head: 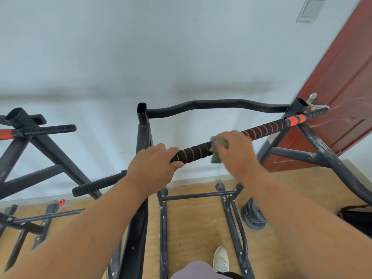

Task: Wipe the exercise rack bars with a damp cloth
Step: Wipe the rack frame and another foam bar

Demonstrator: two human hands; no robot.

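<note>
Foam, black with an orange spiral, wraps the pull-up bar [231,137] I am cleaning, and it runs up and away from the near upright post [143,141] toward the red door [342,77]. My left hand [155,164] curls round the bar just beside that post, fingers over the top and thumb beneath, steadying it. My right hand [235,150] sits further along the bar from the post, pinching a green cloth [216,150] bunched against the foam; the hand is blurred, so I cannot tell how fully the cloth wraps the bar.

The cloth looks soft, limp and light, so I judge it wants a closed grip that folds it round the bar, not a flat press. The foam should give a little and drag on damp fabric, so short strokes with firm squeeze seem right. Past the foam, toward the door, the bar shows a smooth orange band [295,119], then ridged black rubber, where the cloth would likely slide more easily. The steel frame looks stiff and heavy, unlikely to shift under my hold. Behind the post runs a bare curved black rear bar [217,104].
</note>
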